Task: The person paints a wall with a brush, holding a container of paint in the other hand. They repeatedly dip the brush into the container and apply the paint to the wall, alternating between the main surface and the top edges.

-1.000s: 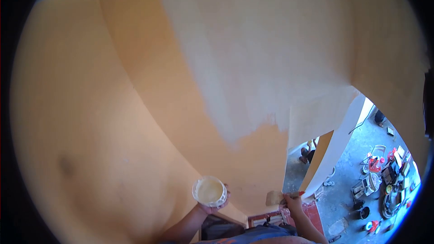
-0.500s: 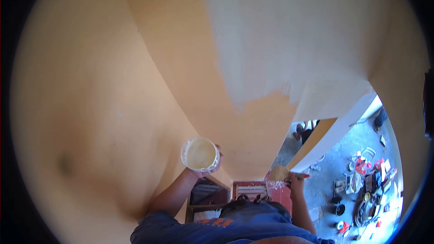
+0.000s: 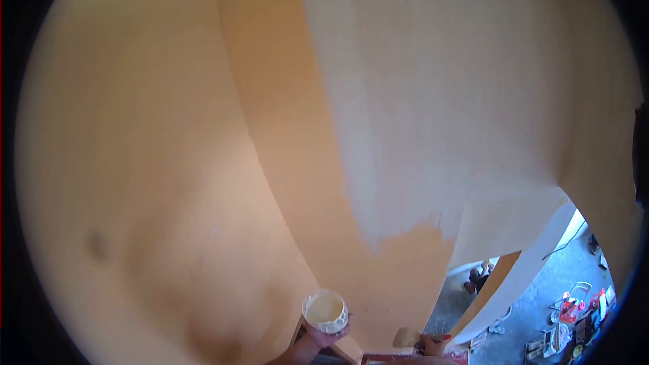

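Basically, L hand, btm ctr of frame, is wrapped round the side & underside of a white tub, w/ pale creamy stuff showing inside. R hand, at btm edge R of ctr, grips a wide brush by its handle; tan head points L, red tip sticks out on R side of the fist. Can't tell if brush touches the wall. Tub & brush are well apart, tub a bit higher in frame. Orange wall fills most of L half; pale grey coat runs upper ctr to R, w/ ragged btm edge above the brush. Lower R, thru a slanted gap, a person partly shows; far lower R, floor clutter incl. a red item, details too small to tell.
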Motion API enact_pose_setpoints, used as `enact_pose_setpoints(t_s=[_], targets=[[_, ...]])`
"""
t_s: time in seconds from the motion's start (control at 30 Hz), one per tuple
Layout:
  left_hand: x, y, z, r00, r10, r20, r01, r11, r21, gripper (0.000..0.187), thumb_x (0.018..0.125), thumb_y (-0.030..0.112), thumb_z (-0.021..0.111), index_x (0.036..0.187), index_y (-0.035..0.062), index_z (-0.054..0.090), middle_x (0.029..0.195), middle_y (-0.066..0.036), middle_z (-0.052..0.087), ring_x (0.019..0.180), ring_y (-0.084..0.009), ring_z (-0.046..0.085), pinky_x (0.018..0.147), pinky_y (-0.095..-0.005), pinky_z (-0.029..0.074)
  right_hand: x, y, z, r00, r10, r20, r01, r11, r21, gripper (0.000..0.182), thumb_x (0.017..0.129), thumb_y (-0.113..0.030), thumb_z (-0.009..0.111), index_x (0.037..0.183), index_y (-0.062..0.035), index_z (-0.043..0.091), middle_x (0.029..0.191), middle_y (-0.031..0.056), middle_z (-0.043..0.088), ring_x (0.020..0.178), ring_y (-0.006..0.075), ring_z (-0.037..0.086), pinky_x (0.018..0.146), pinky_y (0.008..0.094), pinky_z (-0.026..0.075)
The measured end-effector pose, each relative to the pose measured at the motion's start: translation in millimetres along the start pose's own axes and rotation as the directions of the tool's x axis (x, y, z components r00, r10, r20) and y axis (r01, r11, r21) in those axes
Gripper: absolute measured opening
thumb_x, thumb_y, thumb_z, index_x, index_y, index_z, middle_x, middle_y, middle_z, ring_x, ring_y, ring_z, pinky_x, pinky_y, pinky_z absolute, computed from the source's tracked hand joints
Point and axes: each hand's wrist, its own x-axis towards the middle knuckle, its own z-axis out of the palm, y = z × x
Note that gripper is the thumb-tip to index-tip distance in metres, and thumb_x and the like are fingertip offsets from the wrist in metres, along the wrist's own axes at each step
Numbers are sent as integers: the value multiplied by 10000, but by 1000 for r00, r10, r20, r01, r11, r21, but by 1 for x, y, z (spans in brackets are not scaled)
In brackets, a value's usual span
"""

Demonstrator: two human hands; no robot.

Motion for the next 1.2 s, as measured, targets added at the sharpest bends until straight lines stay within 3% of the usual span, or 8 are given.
enact_pose_setpoints(t_s=[0.03, 0.1, 0.43, 0.57, 0.83, 0.93, 1.07, 1.2], targets=[[-1, -8, 5, 1000, -2, 19, 1, 1000, 19, 772, 734, 703, 418, 1186, 83, 504, 1091, -239, 557, 723, -297, 554, 571, -315, 426, -2, 1, -2, 1000, -20, 8, 20, 1000, 16, 188, 744, -142, 670, 854, -24, 574, 697, 50, 572, 534, 158, 557, 468, 290, 462], [1, -19, 11, 994, 107, 22, -107, 994, 10, 784, 768, 660, 415, 1262, 51, 446, 1101, -219, 551, 721, -284, 552, 596, -308, 427, 0, 16, -4, 994, -78, 80, 89, 985, -149, 429, 784, -433, 653, 1069, -118, 593, 858, 63, 620, 775, 147, 579, 622, 338, 499], [37, -23, 26, 997, -50, 63, 48, 998, 30, 793, 780, 649, 408, 1293, 44, 411, 1100, -213, 551, 728, -276, 556, 604, -307, 430, 59, 41, -8, 963, -40, 266, 65, 994, -87, 344, 864, -407, 552, 998, -96, 617, 797, 31, 611, 693, 120, 562, 560, 267, 465], [46, -36, 27, 993, -104, 64, 104, 995, -4, 798, 785, 644, 405, 1307, 41, 395, 1100, -210, 551, 731, -272, 558, 608, -306, 431, 99, 88, -23, 965, 4, 262, 6, 999, -36, 331, 868, -398, 549, 1022, -111, 607, 791, 25, 608, 694, 121, 563, 566, 267, 466], [39, -56, 38, 979, -200, 43, 204, 973, -104, 807, 795, 634, 399, 1334, 34, 363, 1099, -205, 551, 736, -266, 562, 615, -305, 434, 52, 33, -25, 992, -34, 119, 42, 997, -66, 237, 808, -282, 619, 924, -75, 615, 752, 33, 596, 633, 152, 571, 524, 301, 475], [37, -59, 23, 988, -133, 74, 135, 991, -20, 832, 801, 633, 381, 1368, 30, 306, 1101, -191, 552, 743, -247, 566, 613, -308, 441, 17, -9, -18, 997, -79, 11, 79, 993, -87, 187, 738, -151, 676, 826, -23, 573, 675, 40, 562, 513, 152, 550, 465, 287, 461], [45, -63, -9, 996, -84, 4, 84, 994, -74, 830, 801, 636, 401, 1362, 30, 314, 1148, -177, 546, 826, -261, 595, 638, -338, 485, 57, 18, -27, 984, -149, 97, 149, 989, 3, 164, 756, -162, 655, 831, -21, 619, 758, 46, 609, 667, 144, 574, 583, 297, 470], [53, -63, -23, 999, -29, -23, 25, 987, -158, 802, 807, 607, 431, 1369, 50, 305, 1139, -182, 557, 879, -286, 608, 642, -374, 515, 31, -15, -17, 988, -127, 84, 133, 989, -61, 157, 804, -191, 631, 883, -61, 593, 754, 15, 553, 632, 113, 522, 507, 254, 426]])
